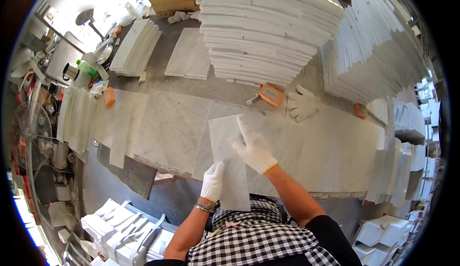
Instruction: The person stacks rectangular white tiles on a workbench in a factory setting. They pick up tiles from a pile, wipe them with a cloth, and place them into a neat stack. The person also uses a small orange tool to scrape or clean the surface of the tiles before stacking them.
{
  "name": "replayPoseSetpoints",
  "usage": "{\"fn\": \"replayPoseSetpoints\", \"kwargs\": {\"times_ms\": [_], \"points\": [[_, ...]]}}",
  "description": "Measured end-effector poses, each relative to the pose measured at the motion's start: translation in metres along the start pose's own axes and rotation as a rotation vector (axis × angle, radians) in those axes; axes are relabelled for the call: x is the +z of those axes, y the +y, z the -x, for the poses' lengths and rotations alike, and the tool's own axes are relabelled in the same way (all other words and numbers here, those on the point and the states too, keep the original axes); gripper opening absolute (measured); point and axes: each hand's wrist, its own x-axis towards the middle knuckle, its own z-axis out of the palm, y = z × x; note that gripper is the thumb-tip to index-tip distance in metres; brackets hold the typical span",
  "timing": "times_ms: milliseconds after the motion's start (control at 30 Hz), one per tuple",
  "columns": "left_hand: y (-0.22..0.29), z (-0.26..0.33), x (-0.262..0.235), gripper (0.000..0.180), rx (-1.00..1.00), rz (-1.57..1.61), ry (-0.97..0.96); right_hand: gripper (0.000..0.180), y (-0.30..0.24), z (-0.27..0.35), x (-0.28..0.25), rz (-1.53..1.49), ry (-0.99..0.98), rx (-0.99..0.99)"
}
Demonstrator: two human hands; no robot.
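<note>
Both gloved hands are on one marble tile [230, 165]: left hand [212, 181] has fingers wrapped on its near edge to prop it, right hand [253, 149] lies flat with fingers spread, steadying it over the tabletop [330, 156], spare gloves [302, 103] parked nearby

A narrow rectangular slab of grey-veined white marble [230, 163] lies lengthwise on a wide workbench topped with large marble sheets [335, 156], its near end sticking out over the bench edge. The left hand in a white knit glove [212, 182] grips the slab's near left edge; the right hand in a white knit glove with an orange cuff [254, 150] rests on its right side. Beyond the slab, an orange sanding block [270, 94] lies just left of a spare pair of white knit gloves [302, 103]. Behind these rises a tall stack of white marble tiles [263, 31]. Far left on the bench, thin marble strips [74, 117] stand on edge.
</note>
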Motion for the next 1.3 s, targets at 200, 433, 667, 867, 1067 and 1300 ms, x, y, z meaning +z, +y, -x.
{"fn": "replayPoseSetpoints", "kwargs": {"times_ms": [200,433,667,867,1067,1300], "points": [[0.011,-0.022,-0.044,0.047,-0.116,0.224,0.084,0.072,-0.006,0.0,0.03,-0.033,-0.247,0.0],[0.027,-0.047,-0.083,0.059,-0.157,0.023,0.199,0.065,0.07,-0.099,-0.02,0.605,0.149,0.08],[0.022,-0.057,-0.098,0.078,-0.323,0.041,0.18,0.068,0.084,-0.13,-0.043,0.804,-0.155,0.392],[0.017,-0.065,-0.103,0.078,-0.309,0.117,0.182,0.063,0.057,-0.106,-0.026,0.291,0.09,0.522],[0.007,-0.073,-0.11,0.056,-0.261,0.194,0.21,0.059,0.011,-0.085,0.041,-0.871,-0.138,0.742],[-0.003,-0.078,-0.117,0.053,-0.39,0.211,0.186,0.07,0.015,-0.14,0.057,-1.246,0.154,1.143]]}}
